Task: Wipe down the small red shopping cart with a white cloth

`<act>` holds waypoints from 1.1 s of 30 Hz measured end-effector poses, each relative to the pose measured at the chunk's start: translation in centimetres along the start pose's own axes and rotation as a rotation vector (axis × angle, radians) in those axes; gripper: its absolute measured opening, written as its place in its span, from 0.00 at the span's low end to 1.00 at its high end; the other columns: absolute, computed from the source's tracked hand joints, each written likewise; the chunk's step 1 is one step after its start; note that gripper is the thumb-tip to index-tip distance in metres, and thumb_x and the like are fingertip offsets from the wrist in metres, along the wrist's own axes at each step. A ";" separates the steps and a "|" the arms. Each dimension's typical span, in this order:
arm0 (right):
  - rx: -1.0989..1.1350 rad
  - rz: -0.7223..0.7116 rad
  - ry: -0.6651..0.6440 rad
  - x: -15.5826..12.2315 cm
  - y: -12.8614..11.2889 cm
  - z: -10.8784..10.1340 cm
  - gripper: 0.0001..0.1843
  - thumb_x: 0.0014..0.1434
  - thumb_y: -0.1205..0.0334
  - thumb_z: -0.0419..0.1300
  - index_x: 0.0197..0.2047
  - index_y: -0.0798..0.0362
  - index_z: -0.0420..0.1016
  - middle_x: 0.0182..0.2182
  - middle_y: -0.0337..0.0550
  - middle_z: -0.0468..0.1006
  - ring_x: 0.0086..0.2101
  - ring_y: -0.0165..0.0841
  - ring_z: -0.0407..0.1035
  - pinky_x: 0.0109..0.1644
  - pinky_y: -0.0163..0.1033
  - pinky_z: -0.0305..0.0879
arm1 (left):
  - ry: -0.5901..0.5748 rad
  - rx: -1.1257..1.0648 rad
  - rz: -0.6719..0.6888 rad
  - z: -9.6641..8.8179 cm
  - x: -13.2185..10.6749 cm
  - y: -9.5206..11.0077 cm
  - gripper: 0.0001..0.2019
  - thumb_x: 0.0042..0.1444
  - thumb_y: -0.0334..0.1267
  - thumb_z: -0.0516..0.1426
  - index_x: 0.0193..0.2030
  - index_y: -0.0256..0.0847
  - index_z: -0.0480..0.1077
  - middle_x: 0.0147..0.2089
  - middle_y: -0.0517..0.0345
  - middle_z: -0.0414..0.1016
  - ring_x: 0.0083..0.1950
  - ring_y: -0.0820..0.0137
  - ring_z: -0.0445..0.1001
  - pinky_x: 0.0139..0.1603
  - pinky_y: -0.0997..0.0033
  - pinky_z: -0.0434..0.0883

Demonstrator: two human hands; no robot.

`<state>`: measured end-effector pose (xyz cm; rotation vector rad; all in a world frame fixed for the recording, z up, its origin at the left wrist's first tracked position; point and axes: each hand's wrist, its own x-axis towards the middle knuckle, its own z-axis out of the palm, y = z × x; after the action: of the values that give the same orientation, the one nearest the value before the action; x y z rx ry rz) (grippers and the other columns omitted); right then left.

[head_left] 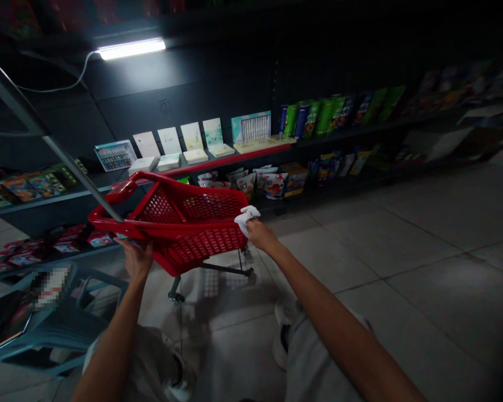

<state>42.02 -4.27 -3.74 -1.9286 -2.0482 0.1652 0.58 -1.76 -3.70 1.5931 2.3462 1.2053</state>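
A small red plastic shopping cart (209,240) with perforated basket walls stands on the floor in front of me. My left hand (137,258) holds the cart's near side below the handle end, its fingertips partly hidden against the red plastic. At the basket's front corner, my right hand (261,234) grips a crumpled white cloth (246,216) pressed to the rim. A metal pole (79,173) rises from the cart's handle end towards the upper left.
Behind the cart run dark shelves with booklets (190,142), green and blue bags (318,117) and snack packets (272,184). A lit tube lamp (132,48) hangs above. A blue-grey stool (67,329) carrying a dark flat object (4,310) stands at left. Tiled floor (339,240) extends right.
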 end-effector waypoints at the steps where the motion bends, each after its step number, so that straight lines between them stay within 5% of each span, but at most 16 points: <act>1: 0.000 -0.005 -0.012 -0.3 0.0 0.2 0.22 0.74 0.60 0.45 0.63 0.53 0.71 0.59 0.57 0.75 0.51 0.42 0.75 0.52 0.41 0.69 | -0.022 -0.007 -0.045 0.0 0.0 -0.1 0.60 0.55 0.53 0.64 0.78 0.25 0.29 0.73 0.17 0.55 0.72 0.38 0.63 0.69 0.38 0.64; 4: -0.014 -0.025 0.004 -1.2 -1.3 1.1 0.22 0.74 0.61 0.44 0.63 0.54 0.71 0.58 0.58 0.75 0.49 0.40 0.76 0.52 0.40 0.69 | -0.140 -0.080 -0.120 0.3 -0.9 0.2 0.57 0.59 0.52 0.60 0.77 0.20 0.27 0.69 0.18 0.63 0.71 0.40 0.66 0.70 0.39 0.63; 10: -0.066 -0.108 0.088 -2.6 -4.4 2.5 0.20 0.72 0.68 0.45 0.58 0.57 0.74 0.52 0.55 0.79 0.53 0.39 0.72 0.57 0.37 0.66 | -0.369 -0.348 0.061 2.6 -5.0 2.2 0.51 0.63 0.61 0.55 0.79 0.29 0.36 0.75 0.31 0.59 0.76 0.52 0.60 0.76 0.52 0.57; 15: -0.068 -0.195 0.130 -3.4 -6.1 2.7 0.17 0.71 0.65 0.49 0.55 0.57 0.75 0.54 0.54 0.78 0.56 0.40 0.68 0.61 0.38 0.63 | -0.349 -0.345 0.009 3.3 -5.7 3.4 0.57 0.59 0.68 0.55 0.79 0.24 0.38 0.79 0.23 0.39 0.81 0.48 0.41 0.78 0.51 0.48; 26: -0.073 -0.333 0.095 -4.0 -9.4 2.1 0.16 0.70 0.63 0.49 0.42 0.57 0.78 0.42 0.53 0.83 0.44 0.39 0.74 0.54 0.42 0.63 | -0.377 -0.279 -0.029 2.1 -3.0 2.7 0.58 0.58 0.70 0.53 0.79 0.26 0.37 0.80 0.26 0.36 0.81 0.50 0.43 0.79 0.54 0.44; 33: -0.067 -0.457 0.081 -5.7 -10.5 4.1 0.15 0.70 0.61 0.51 0.41 0.57 0.78 0.41 0.54 0.83 0.44 0.40 0.75 0.54 0.42 0.64 | -0.422 -0.375 0.011 5.0 -6.9 4.2 0.62 0.58 0.69 0.56 0.78 0.20 0.31 0.80 0.26 0.29 0.82 0.52 0.32 0.80 0.56 0.41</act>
<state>30.95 -10.16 -5.30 -1.4225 -2.3956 -0.0877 9.24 -3.88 -6.95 1.5443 1.7413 1.0953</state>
